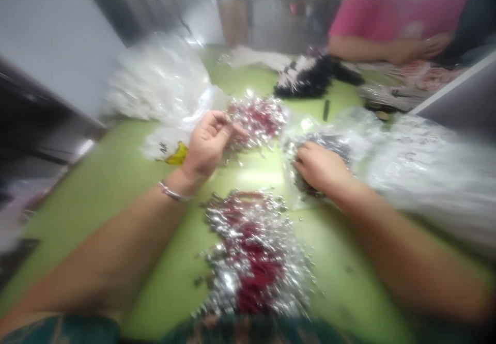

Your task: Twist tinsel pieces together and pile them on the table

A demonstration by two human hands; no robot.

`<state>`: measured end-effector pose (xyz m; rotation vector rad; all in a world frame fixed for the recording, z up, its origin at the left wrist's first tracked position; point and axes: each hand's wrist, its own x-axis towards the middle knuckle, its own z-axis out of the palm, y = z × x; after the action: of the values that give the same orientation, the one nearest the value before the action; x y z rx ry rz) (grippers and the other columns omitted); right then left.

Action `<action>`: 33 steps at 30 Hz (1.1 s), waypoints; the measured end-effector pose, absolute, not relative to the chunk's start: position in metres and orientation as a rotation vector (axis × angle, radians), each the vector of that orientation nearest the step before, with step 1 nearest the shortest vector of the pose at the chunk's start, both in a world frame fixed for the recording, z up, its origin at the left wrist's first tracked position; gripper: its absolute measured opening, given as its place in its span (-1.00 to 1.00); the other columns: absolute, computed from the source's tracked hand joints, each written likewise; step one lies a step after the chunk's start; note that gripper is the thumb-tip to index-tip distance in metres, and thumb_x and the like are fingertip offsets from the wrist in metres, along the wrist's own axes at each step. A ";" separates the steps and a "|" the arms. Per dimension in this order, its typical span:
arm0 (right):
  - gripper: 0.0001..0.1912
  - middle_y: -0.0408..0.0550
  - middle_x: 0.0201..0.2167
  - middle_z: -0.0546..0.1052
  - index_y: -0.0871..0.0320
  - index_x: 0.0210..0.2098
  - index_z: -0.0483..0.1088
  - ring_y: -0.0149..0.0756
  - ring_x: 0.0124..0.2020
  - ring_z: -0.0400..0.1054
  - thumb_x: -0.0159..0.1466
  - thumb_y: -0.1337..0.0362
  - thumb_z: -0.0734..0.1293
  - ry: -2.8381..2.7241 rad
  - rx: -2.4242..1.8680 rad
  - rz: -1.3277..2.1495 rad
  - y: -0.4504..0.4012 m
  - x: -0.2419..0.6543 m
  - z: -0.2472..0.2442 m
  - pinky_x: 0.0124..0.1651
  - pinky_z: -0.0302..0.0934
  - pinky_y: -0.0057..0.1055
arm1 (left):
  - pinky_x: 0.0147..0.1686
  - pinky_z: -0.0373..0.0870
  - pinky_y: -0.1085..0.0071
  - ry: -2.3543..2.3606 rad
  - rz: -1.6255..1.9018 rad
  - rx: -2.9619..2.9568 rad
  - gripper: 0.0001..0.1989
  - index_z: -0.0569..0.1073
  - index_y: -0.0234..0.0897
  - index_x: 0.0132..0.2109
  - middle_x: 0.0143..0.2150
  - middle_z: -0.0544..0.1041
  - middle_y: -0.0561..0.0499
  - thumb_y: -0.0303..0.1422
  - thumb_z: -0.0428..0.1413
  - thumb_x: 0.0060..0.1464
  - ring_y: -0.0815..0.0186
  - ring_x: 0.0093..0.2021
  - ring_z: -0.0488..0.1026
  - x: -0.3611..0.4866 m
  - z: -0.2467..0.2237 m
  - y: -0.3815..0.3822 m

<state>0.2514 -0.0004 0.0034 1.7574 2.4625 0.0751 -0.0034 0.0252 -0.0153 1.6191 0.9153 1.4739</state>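
Note:
My left hand [209, 140], with a bracelet at its wrist, is raised beside the far pile of red and silver pieces [259, 119]. Its thumb and fingertips are pinched together; what lies between them is too blurred to make out. At the right, my right hand [320, 166] reaches into an open clear bag of small dark silver pieces [333, 142], its fingers curled and the tips hidden among them. A larger heap of dark red strands with silver ends [256, 256] lies on the green table [163, 261] close to my body.
Large clear plastic bags [163, 80] stand at the back left, and more plastic [422, 163] lies at the right. A black and white bundle [306, 78] is at the back. Across the table sits a person in a pink shirt [403, 8], near pale strands.

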 end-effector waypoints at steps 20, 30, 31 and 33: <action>-0.81 0.02 -0.35 0.54 0.18 -0.25 0.42 -0.26 -0.39 0.33 0.33 0.26 0.19 2.903 1.931 -0.084 -0.005 0.248 0.004 -0.33 0.10 -0.35 | -0.16 0.56 0.33 0.895 1.290 1.520 -0.79 0.33 -0.19 0.00 -0.26 0.58 -0.03 -0.22 0.02 0.28 0.35 -0.23 0.58 -0.007 -0.013 0.023; -0.83 -0.02 -0.37 0.57 0.15 -0.27 0.46 -0.30 -0.42 0.37 0.31 0.26 0.24 3.067 1.820 -0.378 -0.012 0.241 0.003 -0.31 0.16 -0.34 | -0.25 0.53 0.33 1.015 0.961 1.448 -0.76 0.58 -0.25 -0.22 -0.23 0.63 -0.09 -0.18 0.22 0.07 0.32 -0.29 0.56 0.008 -0.027 0.012; -0.84 -0.04 -0.39 0.57 0.15 -0.28 0.46 -0.32 -0.43 0.37 0.30 0.26 0.25 3.109 1.818 -0.457 -0.013 0.240 0.004 -0.31 0.18 -0.35 | -0.24 0.52 0.33 1.008 0.986 1.440 -0.76 0.57 -0.26 -0.23 -0.24 0.62 -0.09 -0.17 0.21 0.09 0.33 -0.29 0.56 0.010 -0.025 0.010; -0.86 -0.07 -0.39 0.57 0.14 -0.30 0.47 -0.34 -0.41 0.38 0.29 0.28 0.26 3.191 1.800 -0.599 -0.016 0.237 0.005 -0.29 0.22 -0.35 | -0.22 0.50 0.35 0.998 1.038 1.453 -0.76 0.54 -0.27 -0.26 -0.28 0.61 -0.07 -0.17 0.16 0.14 0.35 -0.29 0.54 0.014 -0.020 0.007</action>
<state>0.2373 -0.0157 0.0049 1.8004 3.1912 -0.5993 0.0140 0.0068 -0.0202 1.4530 0.9980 1.0381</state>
